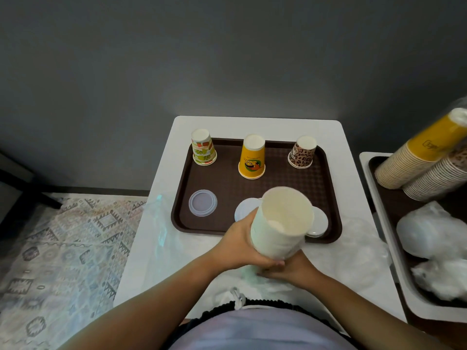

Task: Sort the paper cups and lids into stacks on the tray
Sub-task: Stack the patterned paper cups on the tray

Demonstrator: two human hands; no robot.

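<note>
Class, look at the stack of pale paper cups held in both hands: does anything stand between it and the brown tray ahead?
Nothing visible blocks the way. The stack of pale paper cups hangs over the near edge of the brown plastic tray, above two white round lids, so a free spot is needed.

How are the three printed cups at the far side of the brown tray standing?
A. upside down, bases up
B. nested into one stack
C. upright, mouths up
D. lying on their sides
A. The fruit-print cup, the yellow cup and the leopard-print cup each stand apart on the brown tray with the wide rim down and the closed white base on top.
</note>
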